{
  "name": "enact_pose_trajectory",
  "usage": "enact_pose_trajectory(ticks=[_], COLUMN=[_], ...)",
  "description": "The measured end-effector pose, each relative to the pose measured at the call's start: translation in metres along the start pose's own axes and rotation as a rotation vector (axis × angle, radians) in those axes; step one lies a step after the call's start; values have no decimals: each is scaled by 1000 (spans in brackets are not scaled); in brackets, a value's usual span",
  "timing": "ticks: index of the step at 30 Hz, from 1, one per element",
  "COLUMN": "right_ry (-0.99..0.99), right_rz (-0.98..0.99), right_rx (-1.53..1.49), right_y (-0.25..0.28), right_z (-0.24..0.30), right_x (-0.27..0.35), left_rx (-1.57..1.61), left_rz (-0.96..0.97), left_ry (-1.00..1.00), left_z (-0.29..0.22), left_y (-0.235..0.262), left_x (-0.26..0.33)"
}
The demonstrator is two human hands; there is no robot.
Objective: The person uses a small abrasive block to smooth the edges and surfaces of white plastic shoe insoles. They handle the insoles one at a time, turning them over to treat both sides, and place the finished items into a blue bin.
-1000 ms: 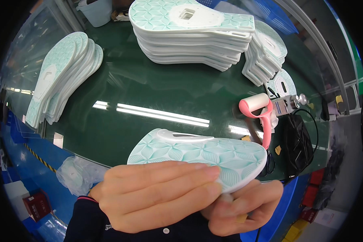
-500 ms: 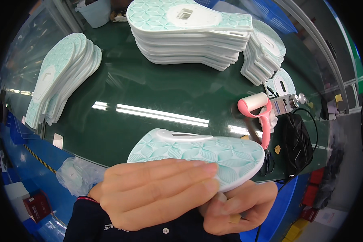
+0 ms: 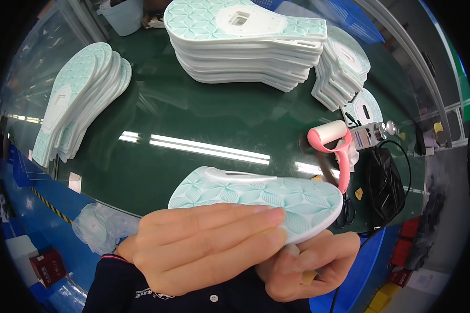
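Note:
A white paddle-shaped plastic panel [image 3: 308, 201] with a raised mint-green leaf pattern is tilted up at the table's near edge. A long slot shows along its far rim. My left hand [image 3: 209, 248] lies across its near side, fingers together and pressed on the patterned face; its thumb is hidden. Under the panel's lower right edge, my right hand [image 3: 310, 266] is closed, with thumb and fingers curled in. A small tan scrap [image 3: 308, 277] shows among those fingers, and what the fingertips grip at the rim is hidden.
Similar panels form a tall stack [image 3: 245, 60] at the back, a leaning stack [image 3: 83, 99] at left and another [image 3: 342, 68] at back right. At right lie a pink-handled roller [image 3: 331, 134], a metal-topped bottle [image 3: 368, 135], scissors [image 3: 348, 211] and a black bag [image 3: 386, 182].
My left hand and the panel's left end have shifted very slightly to the right. My right hand has turned a little at the rim, showing more of the tan scrap.

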State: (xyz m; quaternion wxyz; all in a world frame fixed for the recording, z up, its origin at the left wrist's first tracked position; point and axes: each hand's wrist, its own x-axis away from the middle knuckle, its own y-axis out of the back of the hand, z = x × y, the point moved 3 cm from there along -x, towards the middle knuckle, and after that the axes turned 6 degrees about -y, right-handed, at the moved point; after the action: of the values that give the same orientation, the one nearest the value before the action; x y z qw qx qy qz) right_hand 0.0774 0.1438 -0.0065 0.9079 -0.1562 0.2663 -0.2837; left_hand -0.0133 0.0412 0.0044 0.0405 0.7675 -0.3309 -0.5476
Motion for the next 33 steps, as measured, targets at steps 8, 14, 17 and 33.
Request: enact_pose_trajectory(ticks=[8, 14, 17, 33], right_ry=[165, 192, 197, 107], right_rz=[-75, -154, -61, 37], right_rx=[284, 293, 293, 191], right_y=[-12, -13, -13, 1], right_z=[-3, -5, -3, 3], right_x=[-8, -6, -7, -1], left_rx=[-12, -20, 11, -23], left_rz=[-10, -34, -9, 31], left_ry=[-22, -31, -8, 19], left_z=[1, 2, 0, -2], left_y=[-2, -2, 0, 1], left_x=[1, 2, 1, 2])
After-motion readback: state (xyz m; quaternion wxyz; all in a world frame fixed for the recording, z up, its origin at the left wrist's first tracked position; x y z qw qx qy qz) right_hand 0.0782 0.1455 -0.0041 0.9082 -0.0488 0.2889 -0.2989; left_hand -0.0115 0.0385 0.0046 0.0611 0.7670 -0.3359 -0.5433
